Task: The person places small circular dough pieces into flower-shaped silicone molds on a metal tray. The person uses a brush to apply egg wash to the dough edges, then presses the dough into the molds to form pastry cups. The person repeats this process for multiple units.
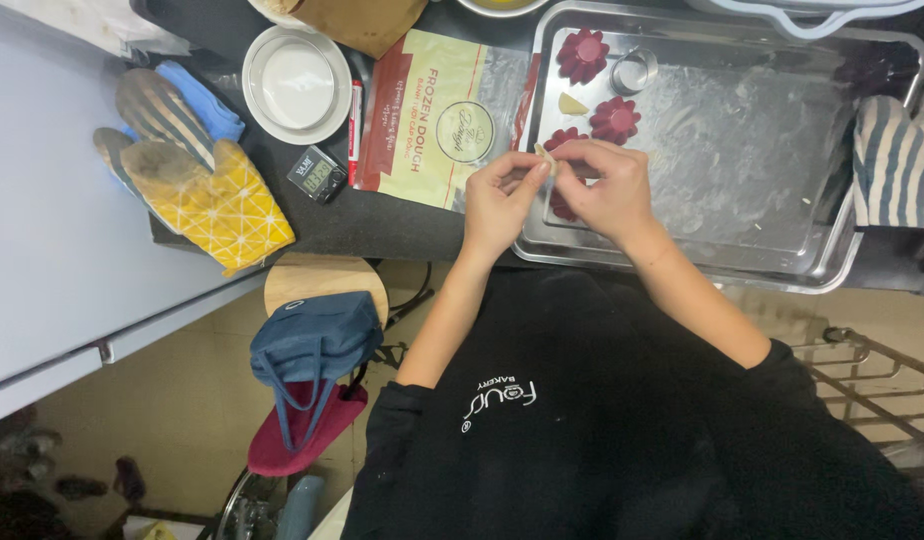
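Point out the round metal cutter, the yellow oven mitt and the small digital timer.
round metal cutter [633, 70], head view, on its ring wall.
yellow oven mitt [220, 205], head view, middle of its patterned palm.
small digital timer [317, 174], head view, on its display face.

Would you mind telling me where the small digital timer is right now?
In the head view, the digital timer sits on the dark counter, left of the dough bag, between the white bowl and the yellow oven mitt.

A dark counter [382, 225] runs across the top, its left end meeting a pale grey cabinet [52, 230]. Below lies a beige floor [182, 400]. A round wooden stool [322, 280] stands at the counter's front edge; a wire rack [872, 385] sits right.
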